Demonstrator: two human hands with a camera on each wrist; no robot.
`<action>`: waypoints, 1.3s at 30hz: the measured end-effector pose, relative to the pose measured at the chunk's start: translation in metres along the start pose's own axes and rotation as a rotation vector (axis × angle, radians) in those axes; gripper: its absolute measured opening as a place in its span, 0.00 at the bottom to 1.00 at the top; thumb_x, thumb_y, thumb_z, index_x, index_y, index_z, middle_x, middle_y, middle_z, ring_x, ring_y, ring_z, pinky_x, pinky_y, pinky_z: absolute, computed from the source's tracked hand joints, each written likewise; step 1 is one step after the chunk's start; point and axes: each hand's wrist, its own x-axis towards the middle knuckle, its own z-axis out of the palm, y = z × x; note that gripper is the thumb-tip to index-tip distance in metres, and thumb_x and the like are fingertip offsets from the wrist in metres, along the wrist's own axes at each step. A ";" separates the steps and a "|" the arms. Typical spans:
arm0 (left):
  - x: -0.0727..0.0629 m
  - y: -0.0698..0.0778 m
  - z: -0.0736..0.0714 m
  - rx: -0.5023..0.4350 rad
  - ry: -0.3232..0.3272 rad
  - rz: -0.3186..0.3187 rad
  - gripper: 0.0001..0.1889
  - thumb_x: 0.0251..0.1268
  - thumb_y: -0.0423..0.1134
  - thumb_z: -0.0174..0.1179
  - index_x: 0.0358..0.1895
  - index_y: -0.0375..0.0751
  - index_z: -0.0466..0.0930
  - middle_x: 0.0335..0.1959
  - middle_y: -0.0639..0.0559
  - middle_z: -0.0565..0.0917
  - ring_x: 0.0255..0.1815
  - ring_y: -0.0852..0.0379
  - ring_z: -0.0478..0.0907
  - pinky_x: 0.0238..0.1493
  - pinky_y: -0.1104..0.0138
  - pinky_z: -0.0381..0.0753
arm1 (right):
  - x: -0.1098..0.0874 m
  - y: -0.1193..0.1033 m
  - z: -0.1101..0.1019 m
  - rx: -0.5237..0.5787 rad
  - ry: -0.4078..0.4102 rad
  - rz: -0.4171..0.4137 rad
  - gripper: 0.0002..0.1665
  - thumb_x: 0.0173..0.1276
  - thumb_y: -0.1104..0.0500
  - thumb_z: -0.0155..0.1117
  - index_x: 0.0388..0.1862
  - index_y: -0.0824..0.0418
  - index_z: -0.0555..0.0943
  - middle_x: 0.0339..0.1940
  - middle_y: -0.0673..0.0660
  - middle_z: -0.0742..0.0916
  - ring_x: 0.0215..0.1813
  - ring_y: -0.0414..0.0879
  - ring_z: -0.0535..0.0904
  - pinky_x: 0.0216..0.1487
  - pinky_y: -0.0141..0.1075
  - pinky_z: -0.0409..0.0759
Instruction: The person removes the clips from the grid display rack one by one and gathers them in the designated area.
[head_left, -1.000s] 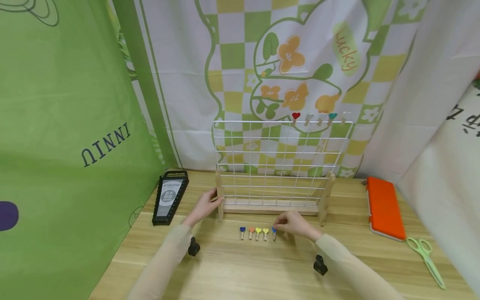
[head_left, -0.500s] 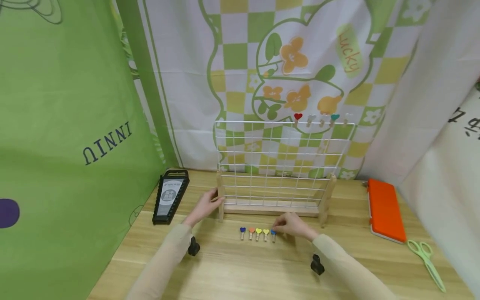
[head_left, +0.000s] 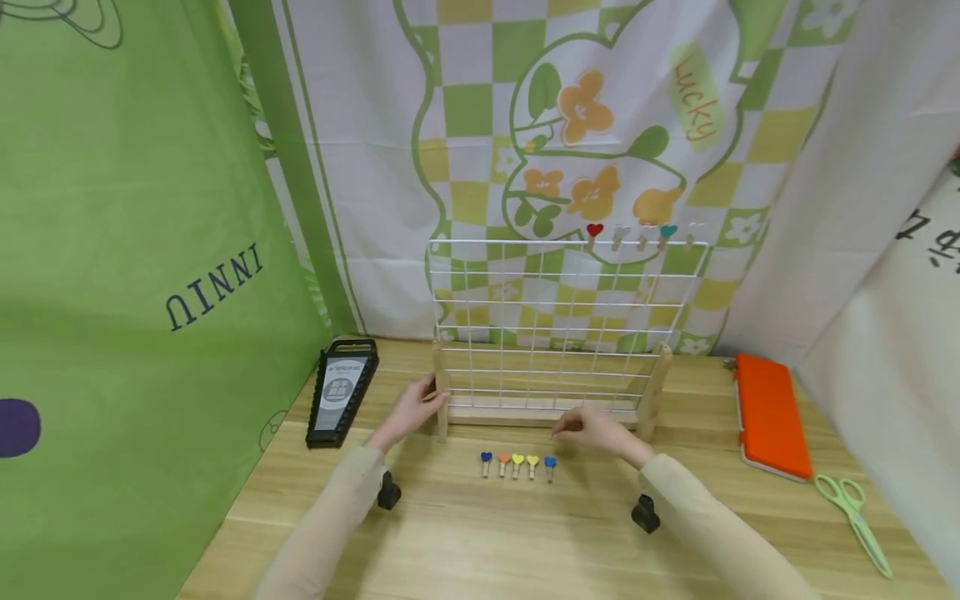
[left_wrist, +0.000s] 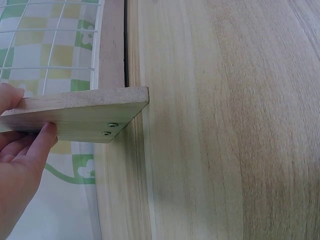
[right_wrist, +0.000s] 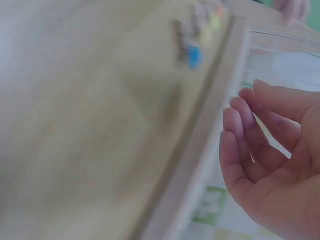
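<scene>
Left hand [head_left: 411, 410] gripping the left upright [head_left: 439, 417] of one rack [head_left: 517, 414], white wire grid on pale wood; before it on the table [head_left: 480, 542], five heart-topped clips [head_left: 517, 462] in a row, dark blue, orange, two yellow, blue; right hand [head_left: 596, 432] loosely curled, holding nothing; upper clips [head_left: 667, 232], one red, one teal, along the rack's top.

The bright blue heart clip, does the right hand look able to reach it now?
Probably yes: the right hand appears empty and hovers near the bright blue heart clip, with nothing visible blocking the way.
</scene>
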 end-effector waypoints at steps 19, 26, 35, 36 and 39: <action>0.000 -0.001 0.000 0.004 0.009 -0.010 0.25 0.72 0.33 0.58 0.67 0.26 0.68 0.64 0.30 0.76 0.68 0.36 0.74 0.69 0.49 0.76 | -0.008 -0.145 -0.193 -0.246 0.571 -0.332 0.07 0.66 0.65 0.68 0.42 0.60 0.88 0.37 0.54 0.89 0.38 0.27 0.80 0.42 0.17 0.80; 0.001 -0.002 0.001 0.011 0.009 0.011 0.24 0.72 0.33 0.58 0.66 0.24 0.69 0.63 0.28 0.77 0.67 0.34 0.74 0.68 0.49 0.77 | 0.004 -0.157 -0.228 -0.345 0.706 -0.382 0.06 0.66 0.65 0.69 0.41 0.62 0.88 0.37 0.55 0.89 0.39 0.27 0.76 0.44 0.19 0.78; 0.000 -0.001 0.001 0.039 0.020 0.017 0.24 0.71 0.31 0.58 0.67 0.24 0.68 0.63 0.28 0.76 0.66 0.34 0.74 0.68 0.48 0.76 | 0.020 -0.148 -0.239 -0.424 0.618 -0.274 0.08 0.68 0.60 0.68 0.42 0.61 0.88 0.37 0.55 0.88 0.39 0.43 0.80 0.46 0.33 0.81; 0.000 -0.001 0.001 0.042 0.022 0.018 0.24 0.71 0.32 0.58 0.67 0.24 0.68 0.63 0.28 0.76 0.66 0.34 0.74 0.68 0.48 0.77 | 0.022 -0.148 -0.239 -0.427 0.612 -0.275 0.07 0.67 0.60 0.69 0.42 0.60 0.88 0.36 0.55 0.88 0.38 0.43 0.80 0.45 0.33 0.81; 0.000 -0.002 0.001 0.038 0.032 0.017 0.25 0.71 0.32 0.58 0.67 0.25 0.68 0.64 0.28 0.76 0.67 0.35 0.74 0.68 0.48 0.77 | 0.026 -0.146 -0.239 -0.438 0.609 -0.290 0.05 0.66 0.60 0.70 0.39 0.59 0.89 0.33 0.54 0.88 0.36 0.41 0.79 0.44 0.30 0.80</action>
